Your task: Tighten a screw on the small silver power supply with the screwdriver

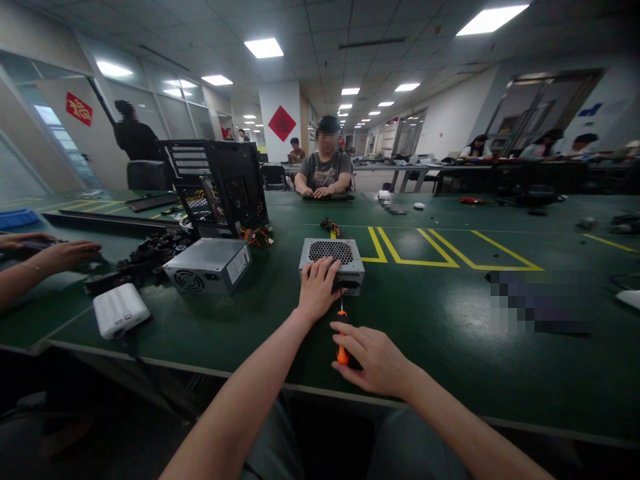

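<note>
A grey metal computer power supply unit point(356, 263) with a honeycomb vent on top lies on the green table in front of me. My left hand point(319, 288) grips its near left side, fingers over the top and thumb at the front face. My right hand point(373, 357) is closed around the orange and black handle of a screwdriver point(343, 353). The screwdriver's shaft points away from me, its tip at the unit's front face near a dark socket. Where exactly the tip sits is too small to tell. A bundle of coloured cables point(330, 228) lies behind the unit.
Left of me are a second power supply unit point(227, 270), a white box-shaped device point(120, 311), black cables point(155, 257) and an open black computer case point(235, 180). Another person's hands point(65, 257) work at far left. A person point(325, 163) sits opposite. Yellow tape point(430, 263) marks the table.
</note>
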Demonstrator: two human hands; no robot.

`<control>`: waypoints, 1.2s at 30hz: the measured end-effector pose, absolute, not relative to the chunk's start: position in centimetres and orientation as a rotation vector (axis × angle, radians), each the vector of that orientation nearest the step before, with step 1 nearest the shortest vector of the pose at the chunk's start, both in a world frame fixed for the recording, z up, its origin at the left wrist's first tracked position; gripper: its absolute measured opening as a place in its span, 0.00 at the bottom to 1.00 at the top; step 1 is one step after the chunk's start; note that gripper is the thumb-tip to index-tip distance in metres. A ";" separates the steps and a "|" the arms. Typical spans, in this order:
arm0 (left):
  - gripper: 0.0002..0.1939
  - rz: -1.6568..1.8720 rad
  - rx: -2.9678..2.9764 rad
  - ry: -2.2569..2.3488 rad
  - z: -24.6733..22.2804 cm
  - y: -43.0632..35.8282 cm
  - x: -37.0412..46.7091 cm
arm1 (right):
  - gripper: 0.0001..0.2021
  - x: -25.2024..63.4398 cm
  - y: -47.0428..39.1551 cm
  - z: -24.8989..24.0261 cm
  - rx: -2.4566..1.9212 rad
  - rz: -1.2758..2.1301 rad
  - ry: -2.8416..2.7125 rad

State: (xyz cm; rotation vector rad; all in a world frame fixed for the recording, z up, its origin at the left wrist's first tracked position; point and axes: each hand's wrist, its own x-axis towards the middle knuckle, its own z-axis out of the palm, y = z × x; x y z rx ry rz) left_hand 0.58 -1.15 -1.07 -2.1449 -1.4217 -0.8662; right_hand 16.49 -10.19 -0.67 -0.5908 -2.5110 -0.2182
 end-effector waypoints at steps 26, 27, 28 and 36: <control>0.30 -0.884 -2.177 -1.426 -1.0 -1.2 0.5 | 0.16 16.7 -10.1 -1.1 -0.680 -0.076 -2.511; 0.30 -0.883 -2.178 -1.425 -1.0 -1.1 0.5 | 0.16 16.7 -10.2 -0.9 -0.678 -0.094 -2.538; 0.29 -0.883 -2.177 -1.424 -1.1 -1.1 0.5 | 0.16 16.7 -10.2 -0.7 -0.670 -0.128 -2.564; 0.29 -0.884 -2.152 -1.422 -1.2 -1.1 0.5 | 0.16 16.6 -10.1 -0.5 -0.572 -0.285 -2.537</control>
